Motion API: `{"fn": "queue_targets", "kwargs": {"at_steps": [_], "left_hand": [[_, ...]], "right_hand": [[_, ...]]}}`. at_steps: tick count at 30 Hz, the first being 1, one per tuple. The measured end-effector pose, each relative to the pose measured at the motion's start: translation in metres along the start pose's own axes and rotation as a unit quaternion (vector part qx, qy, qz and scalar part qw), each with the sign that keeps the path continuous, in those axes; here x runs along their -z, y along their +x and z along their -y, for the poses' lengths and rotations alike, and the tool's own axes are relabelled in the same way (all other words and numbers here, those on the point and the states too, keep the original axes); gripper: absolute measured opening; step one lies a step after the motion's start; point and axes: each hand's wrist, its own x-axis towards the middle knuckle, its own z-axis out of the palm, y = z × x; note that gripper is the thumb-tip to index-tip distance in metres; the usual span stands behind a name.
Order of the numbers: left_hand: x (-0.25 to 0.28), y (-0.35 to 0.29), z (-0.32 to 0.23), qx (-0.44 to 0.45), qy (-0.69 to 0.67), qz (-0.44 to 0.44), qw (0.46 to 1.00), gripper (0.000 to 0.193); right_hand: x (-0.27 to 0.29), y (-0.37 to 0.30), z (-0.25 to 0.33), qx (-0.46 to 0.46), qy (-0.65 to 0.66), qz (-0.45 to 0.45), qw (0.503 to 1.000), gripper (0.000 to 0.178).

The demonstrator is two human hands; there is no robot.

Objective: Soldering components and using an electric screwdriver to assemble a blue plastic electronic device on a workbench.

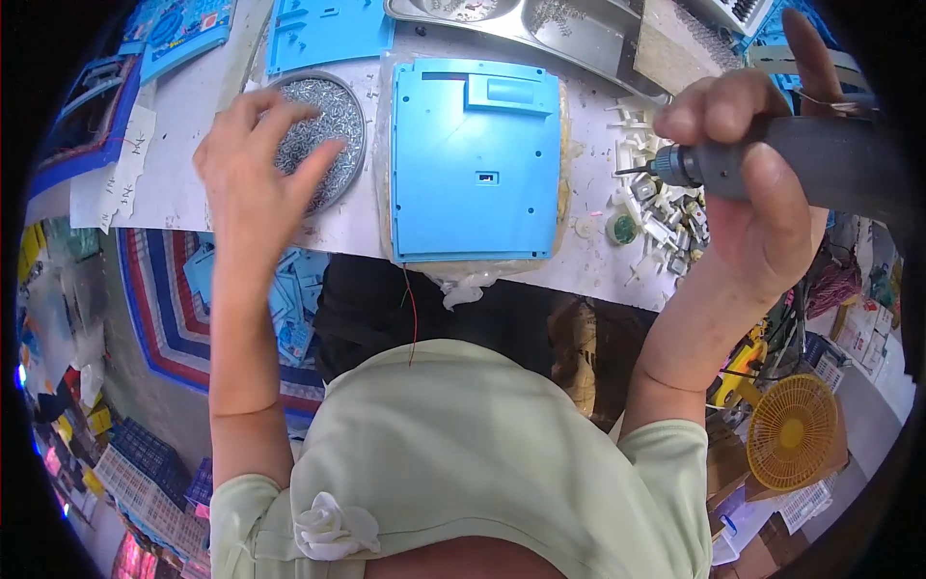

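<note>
A blue plastic back cover (473, 164) lies flat on the white worktable (183, 183), resting on a tan pad. My left hand (256, 164) reaches over a round metal dish of small screws (340, 116), fingers spread and dipping into the screws. My right hand (748, 183) grips a dark electric screwdriver (801, 154), held level to the right of the cover, its bit pointing left toward the cover's edge.
A heap of small white and metal parts (656, 207) and a green tape roll (622, 229) lie right of the cover. Metal trays (540, 24) and more blue covers (323, 34) sit at the back. A yellow fan (793, 431) stands on the floor.
</note>
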Motion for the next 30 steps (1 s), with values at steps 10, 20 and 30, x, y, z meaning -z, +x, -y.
{"fn": "queue_targets", "kwargs": {"at_steps": [10,20,30], "left_hand": [[0.004,-0.003,0.015,0.008,-0.133,-0.007,0.991,0.017],[0.007,-0.004,-0.067,-0.153,-0.294,-0.023,0.943,0.027],[0.007,-0.010,-0.086,-0.041,-0.417,0.071,0.905,0.025]], "right_hand": [[-0.057,0.016,-0.010,-0.046,0.123,-0.015,0.991,0.058],[-0.079,-0.004,0.009,0.037,0.216,0.097,0.971,0.048],[-0.076,-0.014,0.017,0.039,0.179,0.097,0.978,0.046]]}}
